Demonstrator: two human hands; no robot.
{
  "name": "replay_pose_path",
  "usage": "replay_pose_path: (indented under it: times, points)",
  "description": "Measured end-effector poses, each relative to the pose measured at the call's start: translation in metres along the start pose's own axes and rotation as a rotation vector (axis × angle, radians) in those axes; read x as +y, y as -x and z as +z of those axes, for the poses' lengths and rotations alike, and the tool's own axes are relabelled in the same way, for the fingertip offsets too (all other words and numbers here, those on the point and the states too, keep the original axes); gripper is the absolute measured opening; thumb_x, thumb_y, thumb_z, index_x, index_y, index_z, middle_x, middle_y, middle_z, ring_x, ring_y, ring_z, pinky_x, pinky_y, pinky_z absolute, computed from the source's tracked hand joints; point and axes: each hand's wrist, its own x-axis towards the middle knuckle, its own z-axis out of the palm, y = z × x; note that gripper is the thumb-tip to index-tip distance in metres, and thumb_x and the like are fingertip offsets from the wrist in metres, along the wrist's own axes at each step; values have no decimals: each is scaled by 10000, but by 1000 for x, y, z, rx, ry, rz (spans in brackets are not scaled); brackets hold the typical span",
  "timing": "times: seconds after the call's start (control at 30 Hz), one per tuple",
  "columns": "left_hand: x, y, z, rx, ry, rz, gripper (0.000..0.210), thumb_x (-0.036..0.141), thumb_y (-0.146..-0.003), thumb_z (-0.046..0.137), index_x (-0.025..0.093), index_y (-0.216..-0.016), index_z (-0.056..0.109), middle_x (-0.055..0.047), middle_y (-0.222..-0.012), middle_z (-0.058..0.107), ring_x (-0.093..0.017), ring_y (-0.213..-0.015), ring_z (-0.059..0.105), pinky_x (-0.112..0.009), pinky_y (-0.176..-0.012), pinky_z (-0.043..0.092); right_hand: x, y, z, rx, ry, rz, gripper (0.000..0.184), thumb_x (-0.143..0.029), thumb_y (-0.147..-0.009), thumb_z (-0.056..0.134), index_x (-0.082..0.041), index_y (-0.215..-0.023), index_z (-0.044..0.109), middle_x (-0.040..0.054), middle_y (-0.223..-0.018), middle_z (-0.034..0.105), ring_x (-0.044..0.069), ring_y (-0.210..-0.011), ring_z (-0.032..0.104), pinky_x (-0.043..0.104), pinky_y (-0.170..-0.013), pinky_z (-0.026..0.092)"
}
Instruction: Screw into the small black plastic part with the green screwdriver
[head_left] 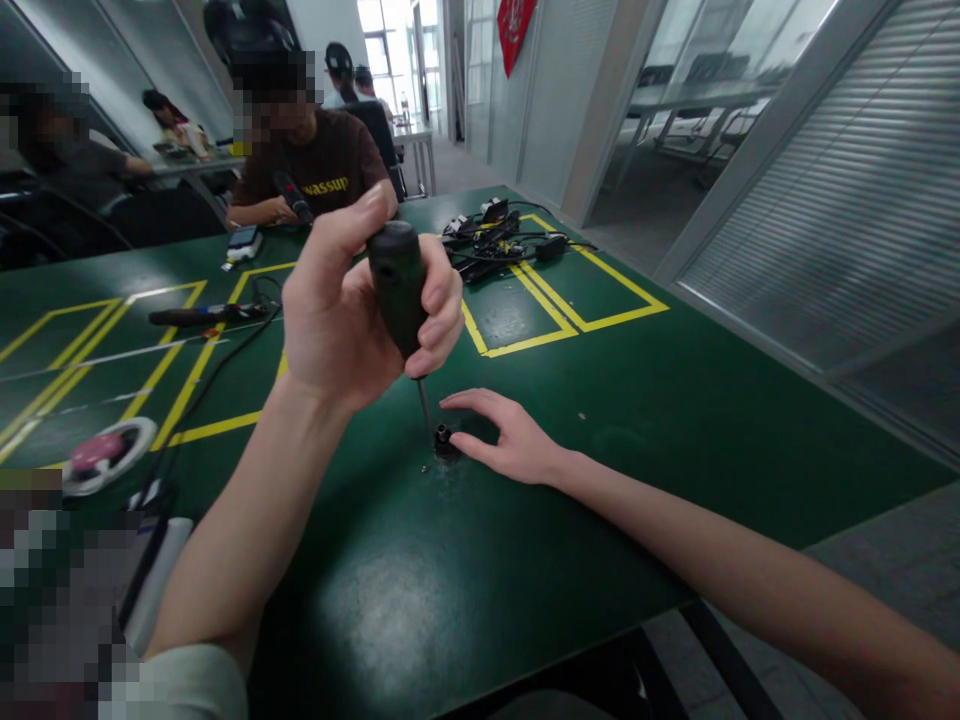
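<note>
Within the left hand [330,320], near the right hand [517,437], sits a screwdriver [399,290].

The left grip [341,320] is hiding part of the screwdriver [399,290]; its tip is blurring against a black fitting [444,445], too small to identify. The left edge is cutting off the bench [540,560].

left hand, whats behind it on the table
Past the left hand, yellow tape and black cables show on the green table; what it covers cannot be seen.
</note>
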Motion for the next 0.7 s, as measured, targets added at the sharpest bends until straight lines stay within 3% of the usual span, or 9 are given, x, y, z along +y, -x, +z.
replay_pose_path:
  times: [0.1,0.23,0.33,0.5,0.7]
  points:
    - [0,-1,-1,-2,-14,9,572,672,-897,532,172,-620,515,4,-489,483,-91,-332,456,-209,-332,298,-9,-3,-5,221,-51,16,154,-310,-956,629,-187,-997,713,72,-951,745,196,-855,691,360,-821,584]
    - [0,-1,3,52,-11,9,550,617,-945,403,180,-636,533,13,-425,427,-64,-277,334,-186,-318,238,-27,-6,-7,377,-115,-15,136,-224,-921,650,-186,-808,715,6,-704,667,130,-641,594,280,-632,511]
    - [0,0,6,56,-21,8,544,590,-934,417,173,-629,586,19,-395,378,-63,-285,315,-186,-334,247,-48,-7,0,350,-244,36,125,-205,-884,688,-182,-781,755,-5,-648,656,109,-581,557,266,-587,477]
    - [-3,-1,6,40,16,46,495,568,-832,608,156,-557,595,15,-417,383,-78,-339,398,-201,-347,287,-87,-19,18,209,-829,454,277,-440,-859,745,-164,-851,775,-41,-574,616,64,-420,455,231,-421,343]
    - [-4,-2,5,78,77,33,428,521,-681,764,164,-591,545,9,-474,493,-92,-351,439,-207,-321,295,-119,-36,23,121,-1209,670,351,-494,-776,795,-150,-832,754,-78,-526,567,34,-376,393,220,-396,221]
